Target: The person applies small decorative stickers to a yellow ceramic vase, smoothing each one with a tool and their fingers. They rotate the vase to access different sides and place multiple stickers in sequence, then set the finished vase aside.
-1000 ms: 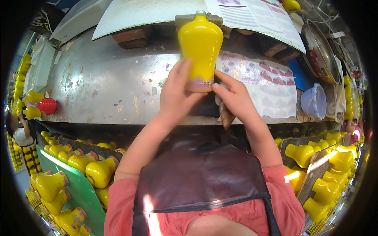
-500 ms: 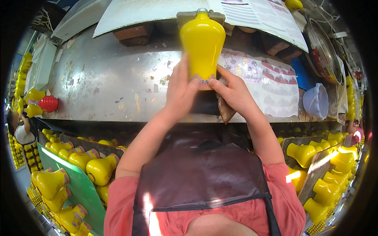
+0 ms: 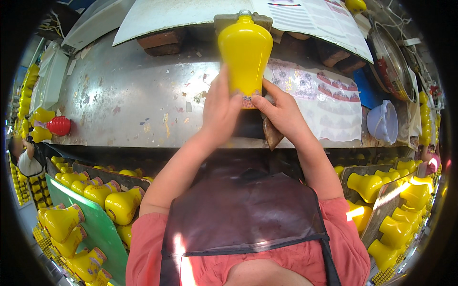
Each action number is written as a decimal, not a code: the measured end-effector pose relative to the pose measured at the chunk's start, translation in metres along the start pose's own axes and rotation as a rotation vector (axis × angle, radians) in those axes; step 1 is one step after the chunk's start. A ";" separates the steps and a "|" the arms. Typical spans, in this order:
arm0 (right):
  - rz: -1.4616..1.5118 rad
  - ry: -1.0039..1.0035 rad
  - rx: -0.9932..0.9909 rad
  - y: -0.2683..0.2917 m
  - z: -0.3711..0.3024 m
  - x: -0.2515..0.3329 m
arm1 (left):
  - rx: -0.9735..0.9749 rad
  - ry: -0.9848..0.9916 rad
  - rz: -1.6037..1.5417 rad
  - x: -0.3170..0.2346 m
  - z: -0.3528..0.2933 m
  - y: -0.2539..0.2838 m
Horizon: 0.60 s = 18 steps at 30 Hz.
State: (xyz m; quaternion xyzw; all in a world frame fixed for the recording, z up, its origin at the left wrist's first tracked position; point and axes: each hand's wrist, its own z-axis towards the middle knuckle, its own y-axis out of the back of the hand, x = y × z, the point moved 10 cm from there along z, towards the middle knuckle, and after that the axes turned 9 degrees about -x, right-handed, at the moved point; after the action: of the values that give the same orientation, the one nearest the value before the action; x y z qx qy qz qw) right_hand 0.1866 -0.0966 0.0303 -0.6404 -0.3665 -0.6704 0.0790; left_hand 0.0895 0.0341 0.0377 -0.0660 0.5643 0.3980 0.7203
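A glossy yellow vase lies pointing away from me, its narrow neck at a brown block-like support. Around its lower end, closest to me, runs a patterned decal band. My left hand grips the vase's left side, thumb beside the band. From the right, my right hand closes on the same end, its thumb pressing the band's right edge. Under the right palm shows a brown pointed flat piece, partly hidden; whether the hand holds it I cannot tell. Both hands' fingertips are partly hidden.
Printed decal sheets lie on the metal table at the right, near a pale lilac bucket. A white board rests on bricks at the back. Yellow vases stand racked on both sides, beside a green panel.
The vase stays in place. My hands shift only very slightly against its lower end, the right thumb moving a touch leftward.
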 end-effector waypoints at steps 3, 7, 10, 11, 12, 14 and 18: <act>0.068 0.003 0.009 0.001 0.000 0.004 | 0.010 0.091 -0.104 0.008 0.001 0.000; 0.186 -0.119 0.100 -0.004 -0.002 0.000 | 0.025 0.190 -0.251 0.017 0.002 0.000; 0.135 -0.100 0.124 -0.005 -0.003 0.004 | 0.014 0.171 -0.230 0.017 0.002 0.000; 0.124 -0.118 0.110 -0.005 -0.003 0.002 | 0.008 0.156 -0.214 0.016 0.002 0.000; 0.125 -0.119 0.108 -0.005 -0.003 0.003 | 0.005 0.143 -0.206 0.014 0.002 0.000; 0.118 -0.107 0.099 -0.006 -0.003 0.004 | 0.001 0.118 -0.190 0.012 0.002 0.001; 0.097 -0.082 0.076 -0.005 -0.003 0.005 | -0.001 0.096 -0.196 0.010 0.002 0.001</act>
State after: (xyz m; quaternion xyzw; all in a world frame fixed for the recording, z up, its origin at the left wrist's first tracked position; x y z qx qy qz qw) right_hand 0.1802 -0.0927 0.0328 -0.6810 -0.3629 -0.6245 0.1206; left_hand 0.0910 0.0410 0.0305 -0.1405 0.5888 0.3222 0.7278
